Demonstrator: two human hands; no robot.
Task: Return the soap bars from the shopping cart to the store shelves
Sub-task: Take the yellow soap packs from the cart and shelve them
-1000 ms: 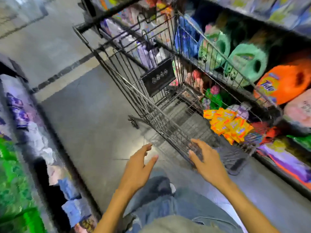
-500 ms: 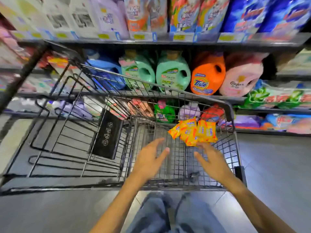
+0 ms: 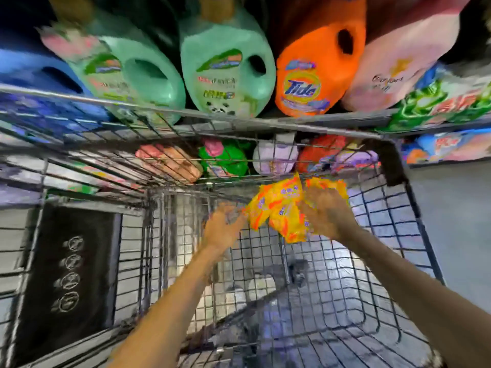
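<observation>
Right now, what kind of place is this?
Most likely a supermarket laundry aisle: a wire shopping cart holding yellow soap packs stands before green detergent jugs and an orange Tide jug.

The cart (image 3: 414, 235) lay open at the top, leaving a clear drop to its bare mesh floor (image 3: 334, 293) beside the soap packets (image 3: 279, 208). Its wire front wall (image 3: 186, 168) fenced off the small bottles (image 3: 223, 158) just behind. Above the rim, big detergent jugs (image 3: 225, 75) stood packed side by side. A black flap (image 3: 69, 261) blocked the left.
</observation>
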